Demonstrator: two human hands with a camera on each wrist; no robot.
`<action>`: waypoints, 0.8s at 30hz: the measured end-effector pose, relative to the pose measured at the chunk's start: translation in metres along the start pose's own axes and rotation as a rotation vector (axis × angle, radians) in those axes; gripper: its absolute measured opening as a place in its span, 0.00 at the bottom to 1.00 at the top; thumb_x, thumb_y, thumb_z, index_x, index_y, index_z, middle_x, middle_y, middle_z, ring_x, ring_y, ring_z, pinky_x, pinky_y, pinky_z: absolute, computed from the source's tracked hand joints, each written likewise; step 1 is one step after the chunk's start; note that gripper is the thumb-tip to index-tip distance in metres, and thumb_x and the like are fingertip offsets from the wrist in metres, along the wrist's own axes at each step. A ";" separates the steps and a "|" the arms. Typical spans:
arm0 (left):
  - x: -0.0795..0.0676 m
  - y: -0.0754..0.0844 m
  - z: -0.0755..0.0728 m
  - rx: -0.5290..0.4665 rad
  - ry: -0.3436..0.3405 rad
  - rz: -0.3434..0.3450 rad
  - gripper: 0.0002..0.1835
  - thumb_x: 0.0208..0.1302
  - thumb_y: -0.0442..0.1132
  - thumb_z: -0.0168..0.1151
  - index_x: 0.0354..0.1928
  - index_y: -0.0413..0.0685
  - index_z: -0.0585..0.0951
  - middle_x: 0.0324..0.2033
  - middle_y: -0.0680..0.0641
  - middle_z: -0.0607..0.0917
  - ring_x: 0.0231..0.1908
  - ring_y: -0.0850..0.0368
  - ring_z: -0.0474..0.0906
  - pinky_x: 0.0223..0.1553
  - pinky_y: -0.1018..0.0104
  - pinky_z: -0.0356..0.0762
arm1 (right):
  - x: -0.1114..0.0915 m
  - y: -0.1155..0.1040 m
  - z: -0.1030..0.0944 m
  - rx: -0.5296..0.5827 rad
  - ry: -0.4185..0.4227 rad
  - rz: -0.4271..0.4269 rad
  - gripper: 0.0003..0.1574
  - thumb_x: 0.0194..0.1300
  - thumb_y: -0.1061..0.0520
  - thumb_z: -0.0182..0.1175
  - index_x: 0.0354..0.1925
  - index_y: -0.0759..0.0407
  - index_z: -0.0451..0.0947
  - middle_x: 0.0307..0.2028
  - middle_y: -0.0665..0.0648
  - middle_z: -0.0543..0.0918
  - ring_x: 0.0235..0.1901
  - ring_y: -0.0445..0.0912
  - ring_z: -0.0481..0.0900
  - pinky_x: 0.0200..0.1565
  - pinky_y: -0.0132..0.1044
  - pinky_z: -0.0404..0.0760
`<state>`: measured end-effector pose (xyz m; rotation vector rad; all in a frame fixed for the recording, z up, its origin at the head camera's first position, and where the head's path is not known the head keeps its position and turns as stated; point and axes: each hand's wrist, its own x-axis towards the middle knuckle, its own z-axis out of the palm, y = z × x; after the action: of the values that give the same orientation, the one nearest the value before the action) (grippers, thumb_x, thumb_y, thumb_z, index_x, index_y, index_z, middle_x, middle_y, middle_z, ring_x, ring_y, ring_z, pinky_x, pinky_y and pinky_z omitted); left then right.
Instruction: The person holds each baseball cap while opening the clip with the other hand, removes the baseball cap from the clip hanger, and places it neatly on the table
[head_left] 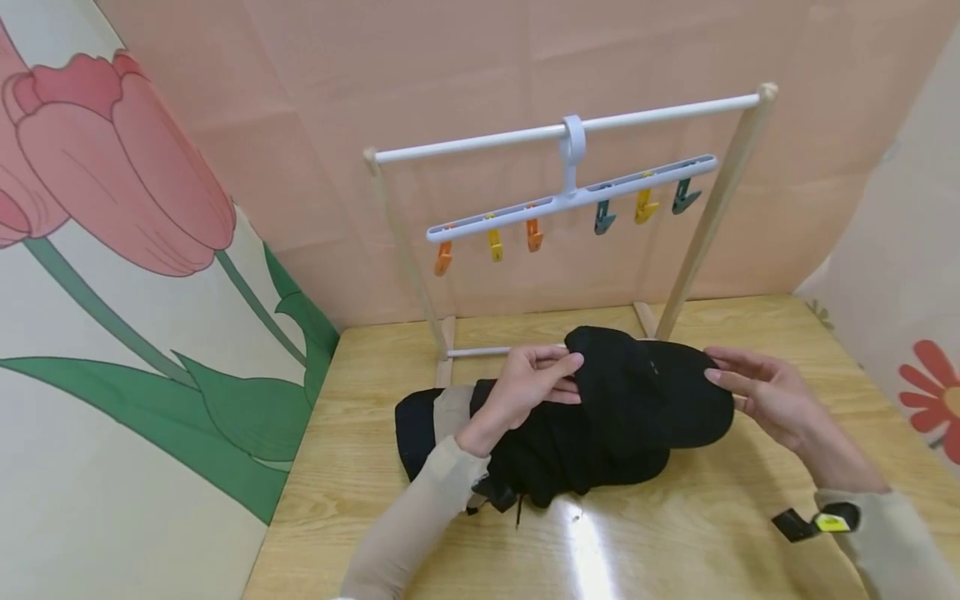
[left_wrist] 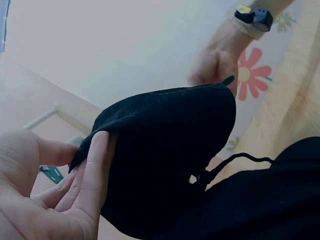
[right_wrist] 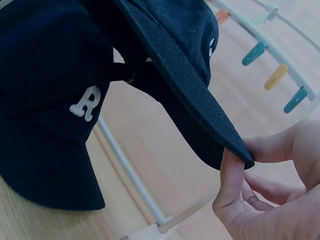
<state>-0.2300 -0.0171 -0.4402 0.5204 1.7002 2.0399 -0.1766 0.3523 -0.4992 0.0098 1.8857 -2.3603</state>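
Note:
Between my two hands a dark baseball cap (head_left: pixel 637 392) is held above the table. My left hand (head_left: pixel 528 383) pinches the crown edge of this cap between thumb and fingers. The right hand (head_left: pixel 772 400) pinches the outer edge of its brim (right_wrist: pixel 200 107), with the thumb on one face and fingers on the other. Beneath it lies a pile of dark caps (head_left: pixel 555 458). A dark cap with a white letter R (right_wrist: pixel 87 103) shows in the right wrist view. At the pile's left end is a beige-and-black piece (head_left: pixel 452 408), partly covered.
Behind the caps stands a rack with a white top rail (head_left: pixel 480 144). A pale hanger (head_left: pixel 510 215) hooks over the rail and carries several orange, yellow and dark green clips (head_left: pixel 603 218). A tulip-printed wall (head_left: pixel 127 167) borders the wooden table (head_left: pixel 360 500) at left.

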 end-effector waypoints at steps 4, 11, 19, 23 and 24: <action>0.000 -0.003 -0.001 0.020 -0.003 -0.017 0.13 0.77 0.32 0.64 0.54 0.27 0.84 0.34 0.50 0.89 0.27 0.58 0.88 0.40 0.54 0.92 | 0.001 0.005 0.003 -0.043 0.024 -0.024 0.22 0.76 0.70 0.61 0.60 0.50 0.85 0.48 0.46 0.87 0.44 0.37 0.87 0.44 0.31 0.88; -0.003 -0.008 0.003 0.079 0.013 -0.044 0.14 0.77 0.35 0.66 0.55 0.31 0.86 0.45 0.37 0.92 0.28 0.56 0.89 0.41 0.54 0.92 | 0.004 0.018 0.008 -0.107 0.049 -0.046 0.21 0.73 0.70 0.64 0.58 0.52 0.86 0.44 0.46 0.87 0.41 0.37 0.88 0.41 0.30 0.88; -0.003 -0.013 0.005 0.122 0.036 -0.112 0.16 0.77 0.35 0.66 0.59 0.31 0.84 0.46 0.37 0.91 0.33 0.50 0.91 0.41 0.55 0.92 | 0.006 0.034 0.008 -0.283 0.095 0.005 0.22 0.73 0.63 0.69 0.62 0.53 0.83 0.44 0.42 0.85 0.41 0.33 0.86 0.41 0.28 0.88; -0.001 -0.013 0.004 0.147 0.032 -0.134 0.18 0.77 0.35 0.65 0.62 0.30 0.83 0.48 0.37 0.91 0.37 0.45 0.93 0.42 0.55 0.92 | 0.010 0.037 0.006 -0.331 0.112 0.017 0.24 0.72 0.61 0.70 0.64 0.55 0.82 0.44 0.41 0.84 0.39 0.34 0.86 0.40 0.31 0.88; 0.000 -0.013 0.004 0.151 0.033 -0.140 0.17 0.77 0.35 0.64 0.61 0.30 0.83 0.48 0.38 0.91 0.37 0.44 0.93 0.42 0.56 0.92 | 0.010 0.038 0.006 -0.343 0.115 0.021 0.25 0.72 0.61 0.70 0.65 0.56 0.81 0.44 0.41 0.84 0.39 0.34 0.86 0.40 0.32 0.88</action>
<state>-0.2264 -0.0118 -0.4522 0.4046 1.8649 1.8426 -0.1827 0.3373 -0.5356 0.1346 2.3071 -2.0317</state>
